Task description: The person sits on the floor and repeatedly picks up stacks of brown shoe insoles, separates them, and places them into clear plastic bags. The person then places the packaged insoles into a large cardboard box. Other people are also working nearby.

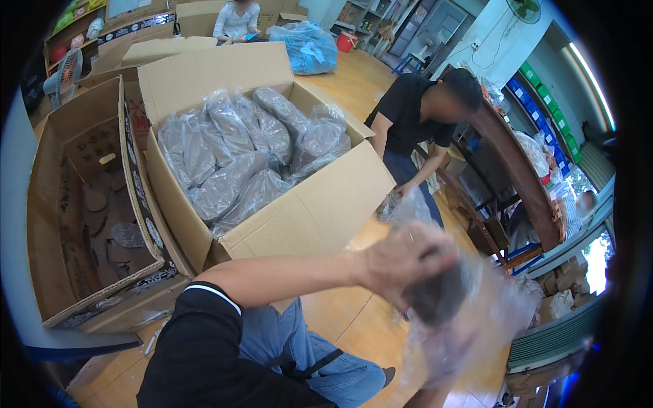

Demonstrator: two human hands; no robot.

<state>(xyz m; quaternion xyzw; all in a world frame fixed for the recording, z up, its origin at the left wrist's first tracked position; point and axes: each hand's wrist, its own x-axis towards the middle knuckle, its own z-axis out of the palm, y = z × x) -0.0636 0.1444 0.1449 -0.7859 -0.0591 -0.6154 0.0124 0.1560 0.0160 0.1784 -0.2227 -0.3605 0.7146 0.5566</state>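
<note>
My left hand is curled around a dark grey-brown rounded piece, whose exact kind I cannot make out. Below it, my right hand is smeared by motion among the folds of a clear plastic bag, which it seems to grip. The bag spreads out to the right of the dark piece. Left of my hands stands an open cardboard box, filled with several grey-brown items in clear bags. My left forearm passes in front of the box's near corner.
A deeper carton at far left holds loose flat brown pieces. Across from me a person in black bends over clear plastic. A brown table is at right. Another person sits at the back beside a blue bag.
</note>
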